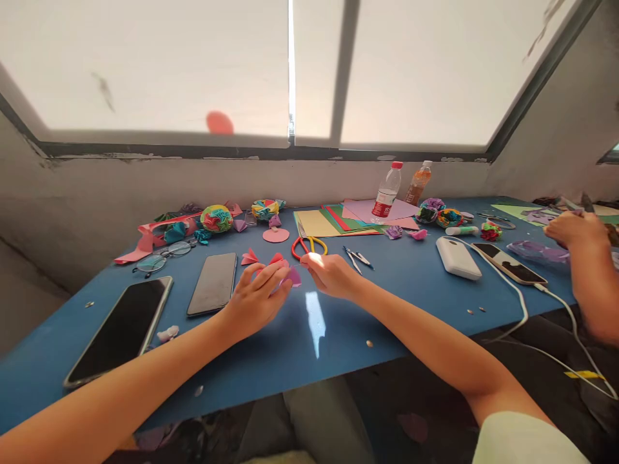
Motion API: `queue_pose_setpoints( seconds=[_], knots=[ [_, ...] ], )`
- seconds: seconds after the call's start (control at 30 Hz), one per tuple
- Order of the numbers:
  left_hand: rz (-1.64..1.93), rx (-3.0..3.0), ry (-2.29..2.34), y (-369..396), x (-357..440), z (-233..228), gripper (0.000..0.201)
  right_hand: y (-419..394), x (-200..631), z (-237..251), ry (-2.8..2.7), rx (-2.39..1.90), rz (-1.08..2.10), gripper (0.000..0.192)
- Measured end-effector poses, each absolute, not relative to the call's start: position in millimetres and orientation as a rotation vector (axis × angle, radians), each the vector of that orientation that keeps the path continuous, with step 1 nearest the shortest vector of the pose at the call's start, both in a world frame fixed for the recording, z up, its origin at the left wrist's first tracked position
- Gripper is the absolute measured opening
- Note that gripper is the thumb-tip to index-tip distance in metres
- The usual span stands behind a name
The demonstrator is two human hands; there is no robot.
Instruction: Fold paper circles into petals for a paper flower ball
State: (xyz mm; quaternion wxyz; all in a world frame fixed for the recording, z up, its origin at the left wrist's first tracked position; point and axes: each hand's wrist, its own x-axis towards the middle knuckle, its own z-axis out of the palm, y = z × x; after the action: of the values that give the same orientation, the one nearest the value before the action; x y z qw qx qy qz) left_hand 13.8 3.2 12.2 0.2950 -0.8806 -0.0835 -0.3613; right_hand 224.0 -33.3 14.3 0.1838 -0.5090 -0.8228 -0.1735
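Note:
My left hand [256, 298] is closed on folded pink paper [294, 277], part of which is hidden behind the fingers. Beside it, my right hand [331, 274] is closed in a pinch at the paper's right side. A thin line, perhaps thread or a needle, seems to run from its fingertips toward the paper. Just beyond the hands lie scissors [318, 243] with red and yellow handles. A small red-pink folded paper [249, 257] sits by the left fingers, and a round pink paper disc [276, 236] is farther back. To the right rests a pair of compasses [358, 259].
Two phones [123, 325] [213, 283] and glasses [164, 256] lie left. Paper flower balls [216, 219], coloured sheets [309, 225] and two bottles [385, 193] stand behind. A white power bank [458, 258] with cable lies right, near another person's hand [575, 229].

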Motion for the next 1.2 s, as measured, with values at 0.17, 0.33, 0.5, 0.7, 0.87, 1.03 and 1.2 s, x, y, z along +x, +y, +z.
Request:
queue_pose_setpoints(
  seconds=[0.17, 0.33, 0.5, 0.7, 0.87, 1.03, 1.2],
  knots=[
    [-0.994, -2.356, -0.270, 9.5, 4.9, 17.2, 0.017, -36.0, 223.5, 14.3, -2.224, -1.386, -0.501, 0.023],
    [-1.029, -2.348, -0.347, 10.1, -0.5, 20.5, 0.012, -37.2, 229.4, 16.3, -2.060, -1.397, -0.611, 0.028],
    [-1.082, -2.321, -0.336, 7.7, -0.5, 20.8, 0.011, -40.4, 229.4, 16.0, -2.070, -1.235, -0.699, 0.026],
    [-1.160, -2.261, -0.317, 6.6, -1.3, 25.9, 0.009, -38.4, 227.5, 9.4, -2.035, -1.015, -0.746, 0.024],
    [-1.204, -2.244, -0.322, 11.4, -2.8, 25.3, 0.010, -36.5, 229.9, 6.9, -1.964, -0.899, -0.750, 0.026],
    [-1.248, -2.240, -0.349, 13.3, -2.8, 21.8, 0.008, -39.3, 222.6, 6.4, -2.000, -0.826, -0.761, 0.023],
    [-1.295, -2.210, -0.395, 8.6, -3.5, 23.7, 0.005, -37.7, 222.1, 5.7, -1.979, -0.837, -0.763, 0.022]
  ],
)
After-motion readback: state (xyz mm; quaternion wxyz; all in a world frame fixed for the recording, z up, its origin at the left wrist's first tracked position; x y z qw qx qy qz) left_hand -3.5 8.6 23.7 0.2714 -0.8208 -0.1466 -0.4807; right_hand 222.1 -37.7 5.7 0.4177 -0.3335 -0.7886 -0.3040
